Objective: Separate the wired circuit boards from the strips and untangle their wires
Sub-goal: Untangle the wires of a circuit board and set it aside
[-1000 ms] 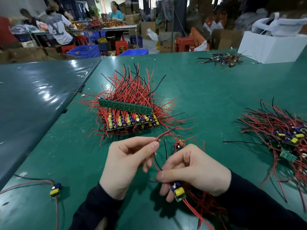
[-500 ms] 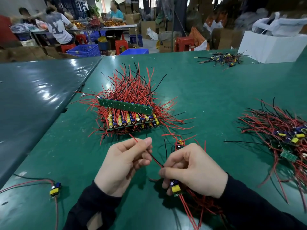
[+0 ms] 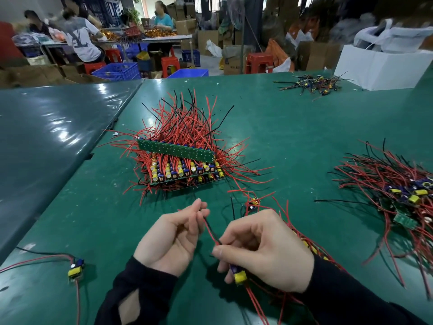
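**Head view: wire separation at the green desk**

Containers: a white box [image 3: 379,69] stands at the far right corner of the desk [image 3: 293,141], with white material in it that cannot be identified. Blue crates [image 3: 117,71] sit on the floor beyond the far edge; their contents are hidden.

Left hand [image 3: 168,240]: palm turned inward, fingers curled, fingertips pinching a red wire [image 3: 208,227] that runs down to the right hand.

Right hand [image 3: 264,249]: fingers curled, gripping a small circuit board [image 3: 237,274] with a yellow component, near the near edge. Red leads trail from the board toward the near edge.

Desk surface: a stack of board strips [image 3: 180,165] with red and black wires fanning outward lies at the centre. A pile of separated boards [image 3: 403,198] lies by the right edge. One single wired board [image 3: 75,269] lies near the left edge. A small wire bundle [image 3: 314,85] lies just beside the white box.

Room: people [image 3: 82,38] sit at a far table among cardboard boxes and red stools [image 3: 259,63].
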A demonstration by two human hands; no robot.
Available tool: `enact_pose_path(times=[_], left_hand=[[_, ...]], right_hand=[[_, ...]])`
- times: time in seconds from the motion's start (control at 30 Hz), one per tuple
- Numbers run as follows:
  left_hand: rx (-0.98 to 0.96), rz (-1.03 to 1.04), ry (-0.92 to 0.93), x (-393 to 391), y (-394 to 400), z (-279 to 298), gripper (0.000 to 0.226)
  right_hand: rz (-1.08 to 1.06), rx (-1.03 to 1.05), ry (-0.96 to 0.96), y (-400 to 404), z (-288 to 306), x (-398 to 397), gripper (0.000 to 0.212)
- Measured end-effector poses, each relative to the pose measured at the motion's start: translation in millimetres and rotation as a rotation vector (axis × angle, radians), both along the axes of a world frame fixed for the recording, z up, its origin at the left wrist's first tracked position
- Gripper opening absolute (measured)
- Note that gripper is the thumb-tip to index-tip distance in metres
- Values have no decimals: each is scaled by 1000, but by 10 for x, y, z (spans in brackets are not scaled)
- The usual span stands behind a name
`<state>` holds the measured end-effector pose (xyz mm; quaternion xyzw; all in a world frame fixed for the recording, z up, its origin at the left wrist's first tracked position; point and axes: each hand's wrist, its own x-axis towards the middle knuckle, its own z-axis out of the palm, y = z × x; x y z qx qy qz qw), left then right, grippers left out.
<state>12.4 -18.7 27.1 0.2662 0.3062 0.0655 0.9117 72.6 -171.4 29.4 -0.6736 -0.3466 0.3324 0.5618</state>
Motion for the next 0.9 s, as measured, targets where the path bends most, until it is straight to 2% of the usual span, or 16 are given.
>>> enact_pose_path(times=[0.07, 0.13, 0.23, 0.27, 0.4, 0.5, 0.57, 0.7, 0.9], left_hand=[[-52, 51, -12, 23, 8, -18, 15], [-79, 70, -60, 21, 51, -17, 18], [-131, 29, -198, -28, 134, 13, 56], [-141, 15, -223, -38, 158, 8, 61], [-176, 13, -210, -55, 141, 2, 54], [-213, 143, -65, -27, 95, -67, 14], [-202, 214, -56, 1, 93, -123, 31], [-99, 198, -72, -7, 75, -110, 18], [-216, 164, -83, -3, 89, -107, 24]], right_hand=[[-23, -8, -28, 13, -11, 19, 15], [-11, 7, 89, 3, -5, 56, 14], [52, 26, 227, -26, 25, 88, 13], [80, 29, 238, -27, 29, 82, 12], [130, 36, 160, -10, -1, 18, 8], [81, 26, 26, 10, -32, 36, 11], [70, 11, -4, 15, -48, 59, 14], [121, -1, 28, 5, -55, 71, 17], [118, -24, -78, 8, -70, 70, 12]])
